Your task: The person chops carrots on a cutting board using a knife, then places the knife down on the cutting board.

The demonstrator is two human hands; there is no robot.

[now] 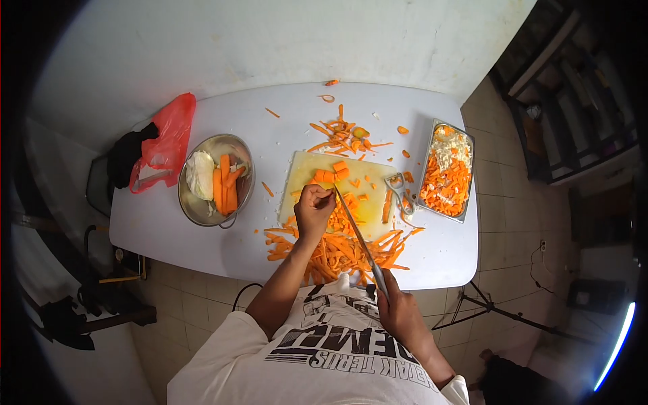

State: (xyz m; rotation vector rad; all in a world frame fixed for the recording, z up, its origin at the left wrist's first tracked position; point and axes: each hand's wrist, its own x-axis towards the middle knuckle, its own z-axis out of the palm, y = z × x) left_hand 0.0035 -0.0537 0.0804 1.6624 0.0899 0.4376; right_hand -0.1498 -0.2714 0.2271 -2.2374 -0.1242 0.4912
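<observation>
Carrot chunks (324,175) lie on the cutting board (304,165) just beyond the left hand (316,208); "TERUS" can be read on the shirt (317,374); the left hand's fingers curl downward, their grip impossible to tell; the right hand (399,307), near the shirt, grasps the knife (358,233), blade slanting toward the left hand

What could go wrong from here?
The knife is close to the left hand, so a slip might nick a finger. Carrot peelings heap up at the near edge of the table, so some might fall off. Loose carrot pieces clutter the cutting board and could get in the way.
</observation>
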